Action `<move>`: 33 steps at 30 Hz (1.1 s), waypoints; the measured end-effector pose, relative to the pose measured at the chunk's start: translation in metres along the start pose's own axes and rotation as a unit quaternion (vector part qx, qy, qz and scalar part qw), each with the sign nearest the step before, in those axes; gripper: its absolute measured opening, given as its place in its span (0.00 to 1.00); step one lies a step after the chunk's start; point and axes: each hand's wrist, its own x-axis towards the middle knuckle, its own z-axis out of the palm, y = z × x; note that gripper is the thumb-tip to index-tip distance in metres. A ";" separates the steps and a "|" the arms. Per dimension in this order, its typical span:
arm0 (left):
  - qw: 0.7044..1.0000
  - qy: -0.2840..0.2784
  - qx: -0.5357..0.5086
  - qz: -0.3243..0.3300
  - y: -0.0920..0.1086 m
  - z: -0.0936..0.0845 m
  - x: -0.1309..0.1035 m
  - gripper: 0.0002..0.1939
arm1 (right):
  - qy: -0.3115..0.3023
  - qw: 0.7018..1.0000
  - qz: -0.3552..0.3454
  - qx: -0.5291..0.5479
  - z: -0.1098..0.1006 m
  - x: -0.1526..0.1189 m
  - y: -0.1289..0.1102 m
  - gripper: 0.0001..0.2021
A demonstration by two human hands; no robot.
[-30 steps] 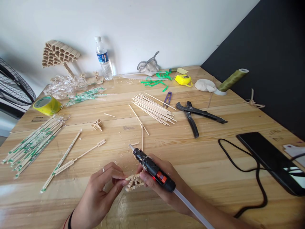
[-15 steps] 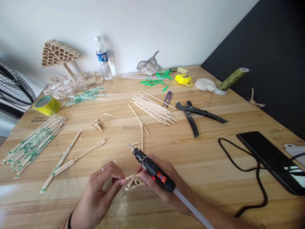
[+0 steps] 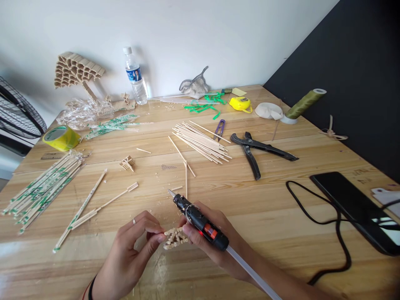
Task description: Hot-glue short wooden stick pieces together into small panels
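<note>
A small cluster of glued wooden stick pieces (image 3: 175, 238) is between my two hands near the front of the table. My left hand (image 3: 133, 250) pinches its left end between thumb and fingers. My right hand (image 3: 215, 237) has its thumb at the cluster's right end. Across that same hand lies a black glue gun (image 3: 200, 221), its metal tip pointing up and left, a red light showing and a clear glue stick out of its back. Beyond the tip lie loose thin sticks (image 3: 186, 179). A small stick piece (image 3: 127, 163) sits further left.
Bare sticks (image 3: 201, 141) lie mid-table beside purple snips (image 3: 219, 129) and black cutters (image 3: 264, 150). Wrapped chopsticks (image 3: 46, 187) and yellow tape (image 3: 61, 138) are left. A bottle (image 3: 135, 77) and a stick-built tree (image 3: 78, 71) stand behind. A black device (image 3: 353, 208) with cable lies right.
</note>
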 end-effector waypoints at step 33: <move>0.999 0.002 0.038 -0.013 0.002 0.001 0.003 0.08 | -0.051 0.998 -0.004 -0.048 0.003 0.002 -0.001 0.10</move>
